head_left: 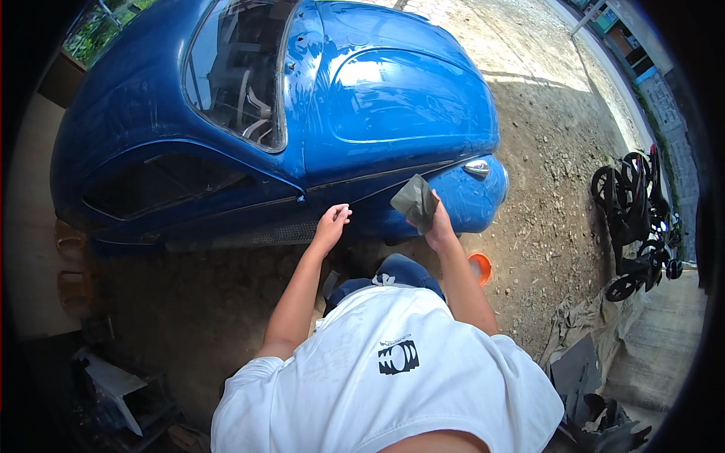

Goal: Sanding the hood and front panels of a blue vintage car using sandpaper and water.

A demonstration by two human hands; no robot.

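A dark grey, creased sheet of sandpaper (414,203) is gripped in my right hand (439,227), held up in front of the car's front fender (461,198). My left hand (331,226) hovers beside the blue car (400,94), near the lower rear of the front fender and the end of the running board (257,235). Its fingers are curled together; whether anything small is between them cannot be made out. The car's bonnet has whitish smears and light reflections. A chrome lamp (476,167) sits on top of the fender.
An orange bucket (479,268) stands on the dirt ground, partly hidden behind my right arm. Parked motorcycles (634,211) are at the far right. Dark scrap pieces (593,400) lie at the lower right, and a cluttered stand (124,392) is at the lower left.
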